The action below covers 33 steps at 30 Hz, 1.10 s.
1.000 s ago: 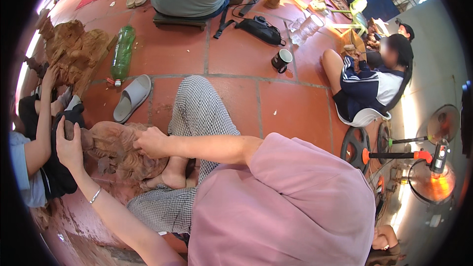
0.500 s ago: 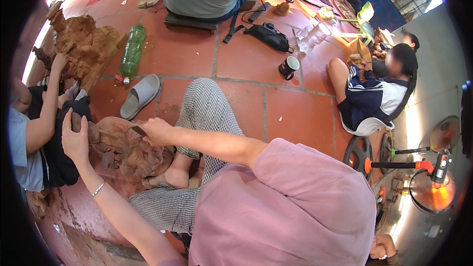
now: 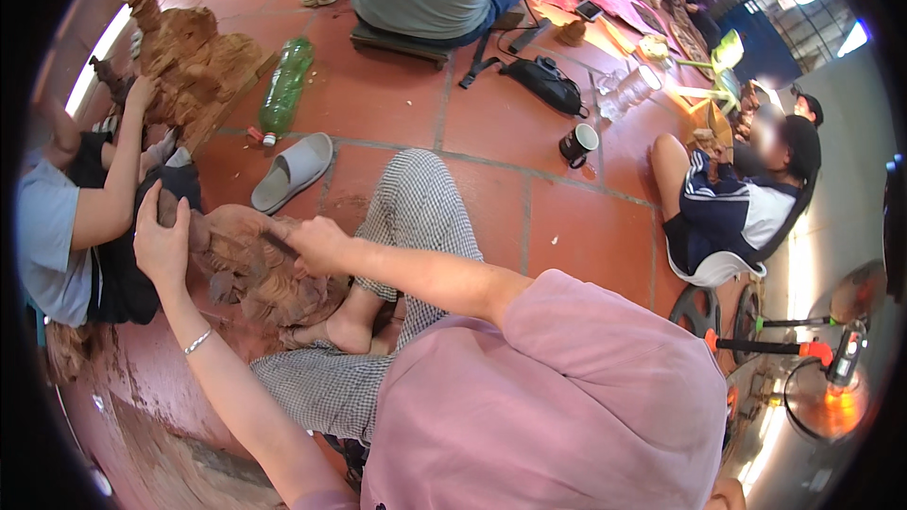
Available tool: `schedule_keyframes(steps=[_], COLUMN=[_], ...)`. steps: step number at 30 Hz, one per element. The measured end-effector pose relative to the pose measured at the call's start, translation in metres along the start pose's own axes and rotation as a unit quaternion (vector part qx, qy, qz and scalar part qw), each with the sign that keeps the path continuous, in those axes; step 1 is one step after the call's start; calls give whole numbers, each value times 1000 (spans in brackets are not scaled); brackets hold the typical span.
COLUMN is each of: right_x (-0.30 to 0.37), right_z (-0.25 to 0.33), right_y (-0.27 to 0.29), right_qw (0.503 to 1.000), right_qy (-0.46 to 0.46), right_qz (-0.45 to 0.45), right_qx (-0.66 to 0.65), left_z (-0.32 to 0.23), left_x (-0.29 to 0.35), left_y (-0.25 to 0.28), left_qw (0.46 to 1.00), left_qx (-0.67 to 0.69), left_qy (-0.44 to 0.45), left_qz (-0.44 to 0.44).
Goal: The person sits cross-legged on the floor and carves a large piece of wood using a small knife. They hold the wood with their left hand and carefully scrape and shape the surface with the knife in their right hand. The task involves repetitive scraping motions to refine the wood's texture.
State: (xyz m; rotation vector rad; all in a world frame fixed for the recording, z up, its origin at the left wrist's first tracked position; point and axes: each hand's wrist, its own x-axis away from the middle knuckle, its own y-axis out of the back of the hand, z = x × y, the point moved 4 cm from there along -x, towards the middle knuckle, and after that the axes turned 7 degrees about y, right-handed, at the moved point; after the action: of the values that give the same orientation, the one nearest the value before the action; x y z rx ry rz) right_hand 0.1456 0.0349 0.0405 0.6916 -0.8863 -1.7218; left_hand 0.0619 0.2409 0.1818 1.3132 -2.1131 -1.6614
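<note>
A brown carved wooden figure [image 3: 255,269] lies on its side by my bare foot and crossed legs. My left hand [image 3: 162,241] grips its rounded end, thumb and fingers spread round it. Over the upper side of the carving, my right hand [image 3: 319,246] is closed on a small dark flat tool [image 3: 276,246]. The tool's tip is at the carved surface; whether it touches I cannot tell, nor its exact kind.
A grey slipper [image 3: 293,173], a green bottle [image 3: 285,85] and a black mug [image 3: 577,144] are on the tiled floor. A co-worker at left [image 3: 57,217] sits by a larger carving [image 3: 203,61]. Another person [image 3: 737,208] sits at right, near a glowing lamp [image 3: 833,401].
The whole view has shifted, so the scene sits farther right. More of the dark tool shows beyond my right fingers. My left hand keeps its grip on the figure's end.
</note>
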Motion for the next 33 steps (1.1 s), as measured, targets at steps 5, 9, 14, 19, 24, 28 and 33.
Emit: schedule_keyframes(steps=[5,9,14,19,24,28,33], right_x=[-4,-7,-17,19,34,20,-1], right_z=[-8,2,-37,-51,-53,-38,-45], right_y=[16,1,9,-5,-18,-9,-10], right_qw=[997,997,995,784,804,941,966], right_qy=[-29,19,-31,-153,-113,38,108], right_qz=[-9,22,19,-101,-79,-56,9], right_qx=[-68,67,-92,-593,-578,-333,-234], left_z=[-7,2,7,-6,-5,-7,-5], left_x=[-2,-4,-8,11,16,14,12], left_y=[-1,-7,-9,10,17,15,12], left_qw=[1000,998,995,991,986,987,985], left_qx=[-8,32,8,35,33,27,33], left_qy=[-13,-48,-64,-48,-62,-58,-67], left_qz=[-1,-15,-72,-122,-153,-151,-158])
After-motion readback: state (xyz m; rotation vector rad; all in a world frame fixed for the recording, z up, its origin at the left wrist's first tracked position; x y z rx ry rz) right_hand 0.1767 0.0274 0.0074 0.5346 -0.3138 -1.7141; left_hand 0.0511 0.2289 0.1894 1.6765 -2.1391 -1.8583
